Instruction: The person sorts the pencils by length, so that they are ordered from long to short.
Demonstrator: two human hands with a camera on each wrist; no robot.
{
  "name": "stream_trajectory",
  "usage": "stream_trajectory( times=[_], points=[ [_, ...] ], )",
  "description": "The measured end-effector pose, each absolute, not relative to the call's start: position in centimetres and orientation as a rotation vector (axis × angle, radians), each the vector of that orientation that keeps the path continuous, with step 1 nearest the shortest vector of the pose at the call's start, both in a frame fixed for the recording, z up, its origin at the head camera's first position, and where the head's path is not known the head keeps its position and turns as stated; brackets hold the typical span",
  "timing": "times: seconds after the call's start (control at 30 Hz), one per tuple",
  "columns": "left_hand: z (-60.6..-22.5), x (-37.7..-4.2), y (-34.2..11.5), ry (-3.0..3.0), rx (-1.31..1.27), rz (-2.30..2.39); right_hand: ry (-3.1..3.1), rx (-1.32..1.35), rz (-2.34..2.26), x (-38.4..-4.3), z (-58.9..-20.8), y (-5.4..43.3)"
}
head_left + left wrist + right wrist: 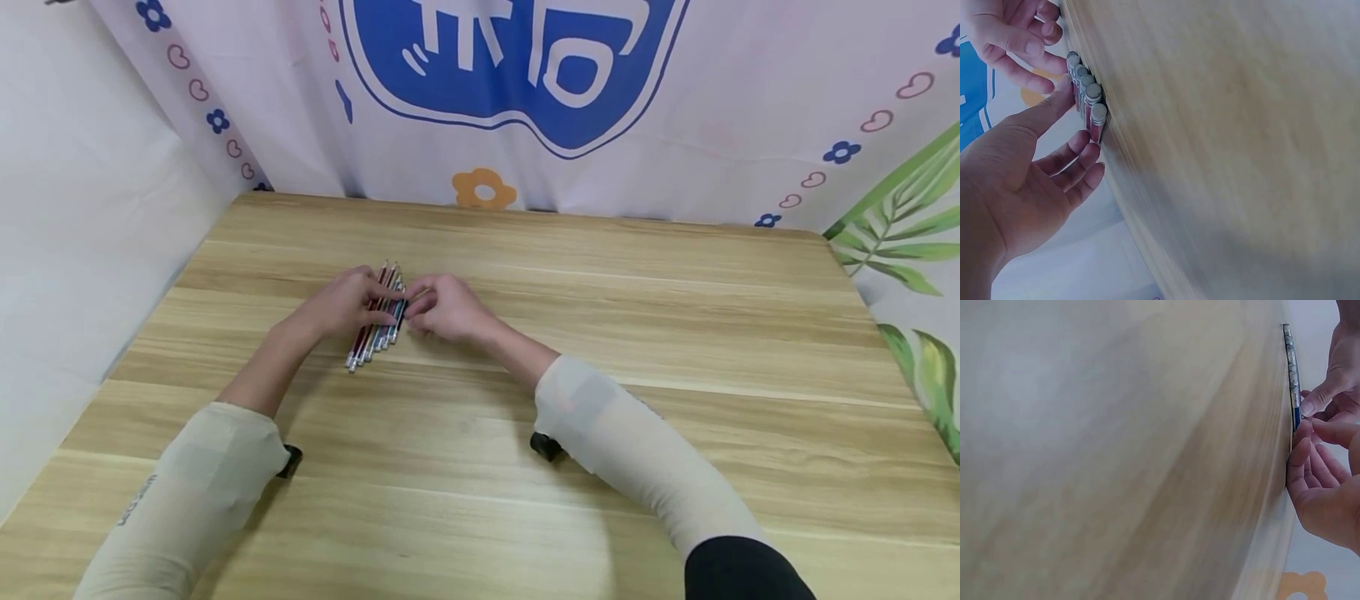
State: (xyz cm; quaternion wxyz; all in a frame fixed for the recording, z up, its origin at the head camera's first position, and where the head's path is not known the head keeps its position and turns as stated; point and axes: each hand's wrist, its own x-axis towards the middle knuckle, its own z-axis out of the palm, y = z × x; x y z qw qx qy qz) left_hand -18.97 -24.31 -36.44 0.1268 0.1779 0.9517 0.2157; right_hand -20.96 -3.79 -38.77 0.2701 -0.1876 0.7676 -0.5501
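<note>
Several pencils point(363, 343) with metal-banded eraser ends lie side by side in a slanted row on the wooden table. My left hand point(341, 304) reaches over the row from the left and holds it. In the left wrist view its thumb is at one end of the line of erasers point(1093, 92) and its fingers at the other. Fingertips of my right hand point(450, 307) meet the row's right side, by a dark pencil. In the right wrist view a dark blue pencil point(1297, 417) runs up to those curled fingers; I cannot tell whether they pinch it.
The light wooden table point(465, 458) stretches around the hands. A white printed cloth point(300, 150) hangs along its far edge, and a white sheet point(82, 208) is at the left. Black wrist devices point(546, 447) sit under both sleeves.
</note>
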Motion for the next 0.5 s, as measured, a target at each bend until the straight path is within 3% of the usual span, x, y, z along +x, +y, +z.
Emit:
stream_trajectory(
  times=[0.5],
  points=[
    [-36.7,-18.9,-24.5,2.784,0.508,0.606,2.078,-0.577,-1.438,-20.5,-37.9,-1.6]
  ],
)
